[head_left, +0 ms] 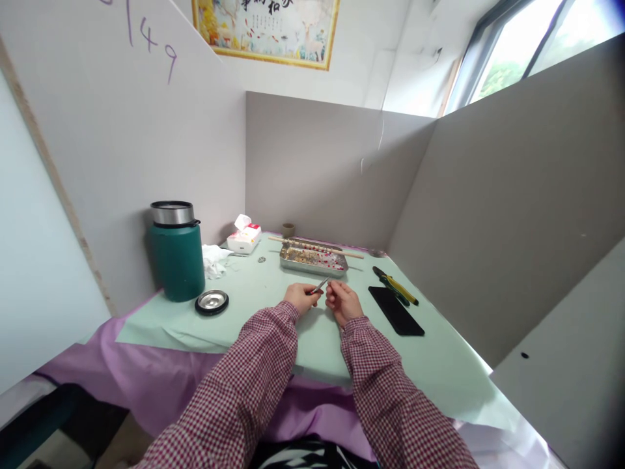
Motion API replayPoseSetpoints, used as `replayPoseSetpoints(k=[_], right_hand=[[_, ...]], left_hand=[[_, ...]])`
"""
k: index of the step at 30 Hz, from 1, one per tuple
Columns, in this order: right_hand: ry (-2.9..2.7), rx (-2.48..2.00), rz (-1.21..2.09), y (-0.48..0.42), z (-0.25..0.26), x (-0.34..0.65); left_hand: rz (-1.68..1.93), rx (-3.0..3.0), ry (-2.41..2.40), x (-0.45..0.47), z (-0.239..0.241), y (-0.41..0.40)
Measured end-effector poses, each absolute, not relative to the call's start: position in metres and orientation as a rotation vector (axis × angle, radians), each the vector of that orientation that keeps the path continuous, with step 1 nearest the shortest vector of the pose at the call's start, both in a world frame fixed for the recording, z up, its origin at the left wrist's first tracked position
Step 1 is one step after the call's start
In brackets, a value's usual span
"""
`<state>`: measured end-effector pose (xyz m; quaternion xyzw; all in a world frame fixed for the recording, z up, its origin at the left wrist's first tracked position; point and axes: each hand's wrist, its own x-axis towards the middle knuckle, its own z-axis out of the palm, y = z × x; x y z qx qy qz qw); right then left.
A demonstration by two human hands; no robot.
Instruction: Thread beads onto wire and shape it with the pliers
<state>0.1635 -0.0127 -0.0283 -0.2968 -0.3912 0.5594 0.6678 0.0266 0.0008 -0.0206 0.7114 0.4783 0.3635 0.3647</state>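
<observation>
sleeves: red-checked (219, 404), closest to me, forearms reaching in over the desk (449, 384).
left hand (301, 298): fingers closed around a slim pointed tool (321, 284), its tip angled toward the other hand.
right hand (343, 303): fingers drawn narrow, right by that tip; anything in them is too small for me to tell.
slip risk: with tip and fingers so near, i'd say a loose grip or hurried push could prick skin or drop something small.
black slab (396, 311): flat, right of the hands; pliers (401, 288) with yellow and green handles lie just beyond.
lid (211, 301): on the desk at the left, near the green flask (178, 260), which stands upright.
tray (312, 268): metal, beyond the hands, scattered with red and golden bits.
stick (354, 255): laid across the tray, ends overhanging; a careless knuckle could roll it and spill the bits.
tissue packet (244, 240): farther back, left of the tray.
</observation>
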Motion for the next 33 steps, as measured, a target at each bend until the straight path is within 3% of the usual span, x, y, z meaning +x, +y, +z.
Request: replayPoseSetpoints(k=[8, 33], right_hand=[[-0.873, -0.763, 1.192, -0.0108, -0.0294, 0.1632], [-0.839, -0.82, 1.221, -0.0107, -0.0292, 0.166]], left_hand=[[1.073, 1.868, 1.364, 0.0231, -0.0182, 0.0021], [1.032, 1.895, 1.372, 0.0217, -0.0139, -0.0012]])
